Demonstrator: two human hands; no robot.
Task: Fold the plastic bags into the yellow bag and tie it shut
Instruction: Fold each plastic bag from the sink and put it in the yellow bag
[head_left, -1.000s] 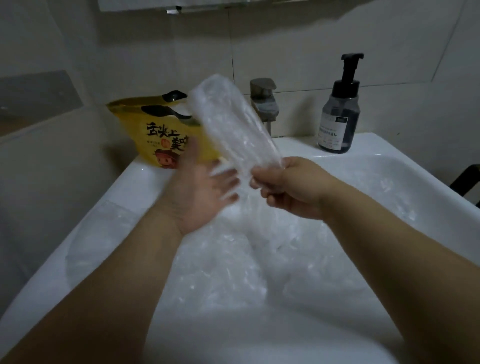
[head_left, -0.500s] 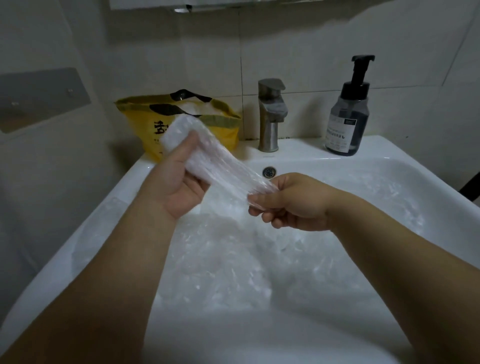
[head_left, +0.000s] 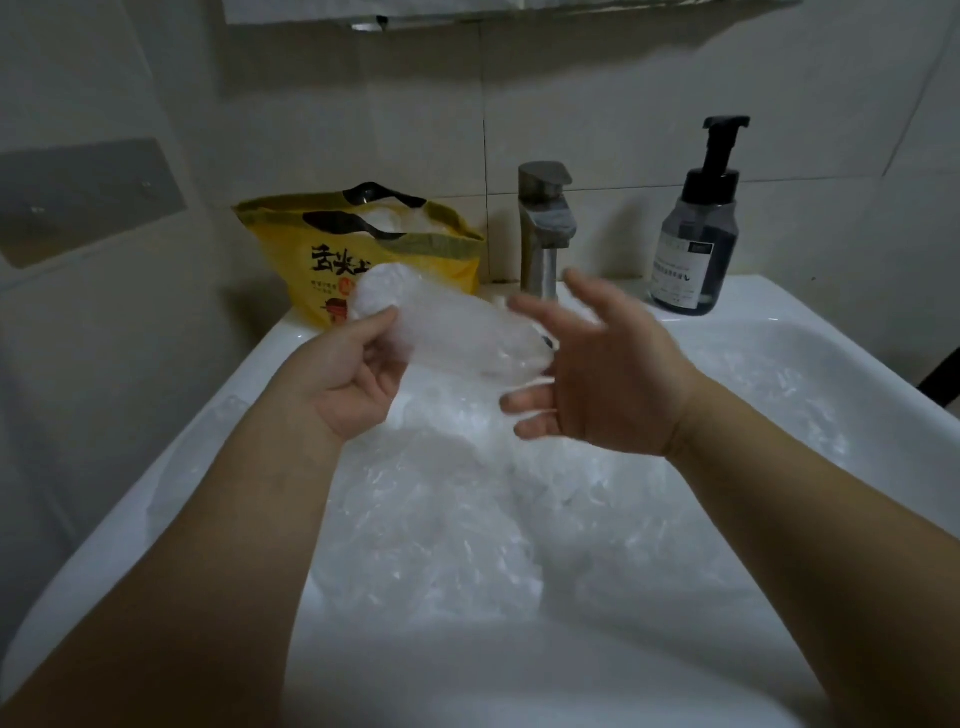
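While we look down into a white sink (head_left: 779, 306), our left hand (head_left: 348, 379) pinches one end of a clear plastic bag (head_left: 447, 332), flattened into a long strip, between thumb and curled fingers. The bag runs rightward above the basin toward our right hand (head_left: 608, 384), which is spread wide with straight fingers and grips nothing. Whether its palm touches the bag's end we cannot tell. We judge that the one-handed hold keeps the bag clear of the heap so the free hand can fold it over.

More loose plastic bags (head_left: 467, 519) lie crumpled in the basin below. The yellow bag (head_left: 363, 254) stands on the far left corner of the sink, mouth open and white plastic showing inside, probably kept close for stuffing. A faucet (head_left: 545, 228) stands far centre, a pump bottle (head_left: 696, 239) far right.

Half a second ago the right hand pinched the bag's right end; it has let go and opened. The left hand's grip is unchanged. A second ago the bag stood nearly upright; now it lies almost level.
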